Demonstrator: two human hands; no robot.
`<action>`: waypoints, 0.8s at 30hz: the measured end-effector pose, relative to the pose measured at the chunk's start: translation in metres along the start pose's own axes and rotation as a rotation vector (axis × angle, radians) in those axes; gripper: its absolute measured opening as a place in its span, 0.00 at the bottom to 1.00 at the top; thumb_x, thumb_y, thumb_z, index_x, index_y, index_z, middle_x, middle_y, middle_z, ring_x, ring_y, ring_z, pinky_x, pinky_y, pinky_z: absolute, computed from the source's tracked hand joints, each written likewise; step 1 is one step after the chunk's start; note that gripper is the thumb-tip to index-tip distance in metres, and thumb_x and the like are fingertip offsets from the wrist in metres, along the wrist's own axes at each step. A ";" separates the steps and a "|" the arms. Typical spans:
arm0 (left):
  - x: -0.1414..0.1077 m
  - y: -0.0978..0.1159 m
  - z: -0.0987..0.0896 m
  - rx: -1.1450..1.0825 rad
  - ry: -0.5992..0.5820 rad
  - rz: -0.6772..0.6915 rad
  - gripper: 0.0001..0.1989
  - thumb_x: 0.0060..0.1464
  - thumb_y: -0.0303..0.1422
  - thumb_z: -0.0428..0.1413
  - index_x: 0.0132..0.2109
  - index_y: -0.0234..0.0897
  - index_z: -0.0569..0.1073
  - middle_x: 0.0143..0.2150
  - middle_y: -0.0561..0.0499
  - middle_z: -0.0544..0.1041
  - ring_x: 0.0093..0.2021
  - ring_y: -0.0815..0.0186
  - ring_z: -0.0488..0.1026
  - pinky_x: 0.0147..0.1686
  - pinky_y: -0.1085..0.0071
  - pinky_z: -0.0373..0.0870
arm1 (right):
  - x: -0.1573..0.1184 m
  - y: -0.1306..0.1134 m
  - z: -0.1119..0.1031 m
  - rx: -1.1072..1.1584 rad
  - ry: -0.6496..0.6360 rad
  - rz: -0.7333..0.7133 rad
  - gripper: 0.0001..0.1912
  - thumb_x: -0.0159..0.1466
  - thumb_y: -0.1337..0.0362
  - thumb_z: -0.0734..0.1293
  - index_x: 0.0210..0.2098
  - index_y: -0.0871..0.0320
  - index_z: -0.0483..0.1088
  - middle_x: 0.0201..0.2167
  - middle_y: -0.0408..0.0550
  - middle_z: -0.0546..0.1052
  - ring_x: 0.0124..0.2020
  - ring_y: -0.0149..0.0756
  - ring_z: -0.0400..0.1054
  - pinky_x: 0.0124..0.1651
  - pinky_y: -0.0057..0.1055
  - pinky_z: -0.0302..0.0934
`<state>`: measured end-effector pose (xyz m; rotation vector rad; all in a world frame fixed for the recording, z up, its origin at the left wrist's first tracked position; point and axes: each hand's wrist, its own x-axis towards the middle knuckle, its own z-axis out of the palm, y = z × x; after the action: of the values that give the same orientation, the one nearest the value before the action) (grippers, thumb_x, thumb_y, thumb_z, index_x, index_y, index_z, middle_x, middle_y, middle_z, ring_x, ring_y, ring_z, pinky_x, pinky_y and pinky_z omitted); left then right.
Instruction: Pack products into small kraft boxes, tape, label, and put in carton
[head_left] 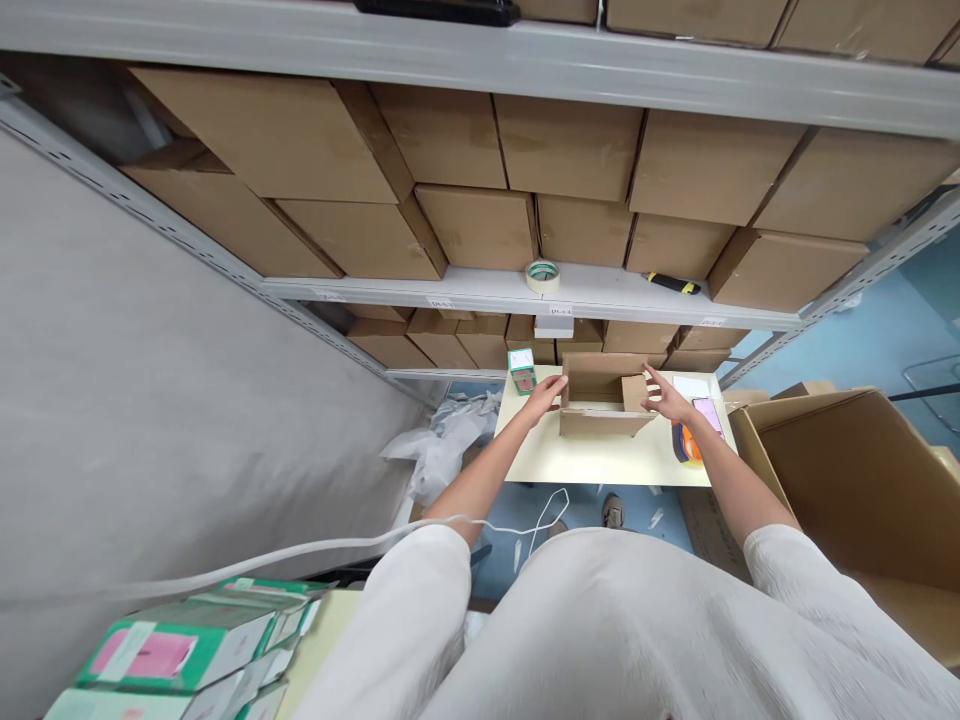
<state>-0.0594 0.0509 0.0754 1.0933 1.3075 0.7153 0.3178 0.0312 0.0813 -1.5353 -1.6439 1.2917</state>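
Observation:
An open cardboard box [600, 424] stands on a small pale table [547, 461] in front of me, with its inside showing. My left hand [545, 399] grips its left wall, the fingers bent round the edge. On the other side, my right hand [667, 398] holds the right wall and its flap, one finger stretched to the back corner and others by the flap. Just left of the box stands a small green-and-white carton [522, 371]. A roll of tape [688, 444], orange inside, and a phone [707, 413] with a lit screen lie under my right forearm.
Shelves ahead hold stacked cardboard boxes [570, 150], a masking tape roll [542, 276] and a yellow-black cutter [673, 284]. A large open carton [862, 480] stands right. Green cartons [150, 650] lie lower left. A white cable [322, 545] crosses beside my left arm.

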 end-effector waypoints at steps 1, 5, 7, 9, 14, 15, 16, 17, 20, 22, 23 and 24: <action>0.001 -0.001 0.001 0.007 -0.003 0.017 0.33 0.59 0.53 0.66 0.65 0.43 0.73 0.72 0.38 0.72 0.65 0.50 0.75 0.50 0.64 0.80 | 0.000 -0.001 0.000 0.000 0.002 0.008 0.61 0.55 0.58 0.77 0.81 0.35 0.46 0.62 0.55 0.68 0.51 0.47 0.73 0.46 0.45 0.79; 0.006 -0.007 0.007 -0.018 0.025 0.060 0.38 0.52 0.40 0.72 0.67 0.38 0.72 0.68 0.33 0.73 0.57 0.52 0.80 0.50 0.60 0.80 | -0.003 -0.007 0.000 0.026 0.009 0.033 0.63 0.53 0.58 0.78 0.81 0.37 0.47 0.60 0.55 0.70 0.49 0.46 0.73 0.46 0.45 0.79; 0.008 -0.010 0.007 -0.046 0.058 0.056 0.35 0.51 0.37 0.72 0.65 0.37 0.73 0.66 0.34 0.74 0.55 0.53 0.80 0.47 0.62 0.80 | -0.005 -0.010 -0.001 0.043 0.015 0.041 0.63 0.53 0.57 0.78 0.81 0.37 0.47 0.60 0.55 0.70 0.49 0.47 0.74 0.47 0.47 0.79; 0.009 -0.013 0.005 -0.069 0.073 0.059 0.32 0.50 0.35 0.72 0.61 0.38 0.74 0.63 0.35 0.76 0.52 0.56 0.80 0.43 0.65 0.80 | -0.007 -0.011 -0.002 0.043 0.026 0.040 0.62 0.53 0.58 0.78 0.81 0.37 0.48 0.64 0.56 0.69 0.50 0.47 0.74 0.48 0.48 0.79; 0.008 -0.017 0.002 -0.093 0.098 0.125 0.25 0.48 0.30 0.70 0.51 0.40 0.70 0.60 0.42 0.75 0.38 0.69 0.79 0.36 0.71 0.76 | -0.009 -0.010 -0.003 0.048 0.052 0.038 0.57 0.53 0.58 0.78 0.78 0.37 0.54 0.72 0.58 0.63 0.53 0.50 0.75 0.51 0.49 0.78; 0.007 -0.017 0.003 -0.083 0.101 0.148 0.23 0.48 0.30 0.69 0.49 0.40 0.69 0.58 0.45 0.76 0.36 0.70 0.78 0.35 0.71 0.75 | -0.009 -0.009 -0.003 0.057 0.053 0.041 0.56 0.53 0.58 0.78 0.77 0.37 0.55 0.72 0.58 0.63 0.54 0.50 0.75 0.50 0.49 0.78; 0.007 -0.017 0.003 -0.066 0.094 0.168 0.21 0.48 0.30 0.68 0.47 0.40 0.69 0.54 0.47 0.76 0.34 0.71 0.77 0.34 0.72 0.74 | -0.008 -0.009 -0.003 0.066 0.055 0.044 0.55 0.53 0.58 0.78 0.76 0.38 0.56 0.72 0.59 0.63 0.54 0.50 0.75 0.50 0.49 0.78; 0.007 -0.017 0.003 -0.044 0.076 0.182 0.19 0.48 0.31 0.67 0.45 0.40 0.69 0.50 0.49 0.77 0.33 0.71 0.76 0.34 0.72 0.74 | -0.008 -0.009 -0.003 0.072 0.058 0.047 0.54 0.52 0.58 0.78 0.75 0.39 0.57 0.71 0.59 0.64 0.54 0.50 0.75 0.50 0.49 0.78; 0.006 -0.016 0.003 0.011 0.006 0.179 0.14 0.50 0.32 0.64 0.43 0.40 0.71 0.41 0.50 0.77 0.36 0.65 0.78 0.37 0.69 0.75 | -0.008 -0.009 -0.003 0.083 0.068 0.048 0.50 0.52 0.59 0.78 0.72 0.42 0.60 0.71 0.60 0.64 0.54 0.50 0.75 0.49 0.48 0.78; 0.005 -0.016 0.001 0.005 -0.024 0.153 0.13 0.49 0.31 0.62 0.43 0.39 0.73 0.45 0.47 0.79 0.45 0.59 0.80 0.42 0.65 0.77 | -0.009 -0.009 -0.003 0.092 0.070 0.044 0.45 0.51 0.59 0.77 0.67 0.43 0.64 0.71 0.58 0.65 0.54 0.50 0.75 0.49 0.47 0.77; 0.004 -0.016 -0.001 -0.009 -0.040 0.142 0.14 0.48 0.30 0.62 0.45 0.39 0.74 0.49 0.44 0.79 0.51 0.55 0.80 0.44 0.64 0.77 | -0.009 -0.009 -0.003 0.097 0.071 0.041 0.42 0.51 0.59 0.77 0.64 0.44 0.66 0.71 0.57 0.65 0.55 0.50 0.75 0.49 0.47 0.77; 0.002 -0.016 -0.003 -0.026 -0.060 0.133 0.18 0.47 0.28 0.61 0.47 0.40 0.75 0.55 0.42 0.78 0.57 0.53 0.79 0.47 0.63 0.77 | -0.009 -0.009 -0.003 0.102 0.071 0.039 0.39 0.51 0.59 0.76 0.62 0.45 0.68 0.71 0.55 0.66 0.55 0.49 0.74 0.49 0.46 0.76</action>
<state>-0.0645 0.0479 0.0598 1.1800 1.1796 0.7896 0.3180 0.0244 0.0926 -1.5408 -1.4885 1.3051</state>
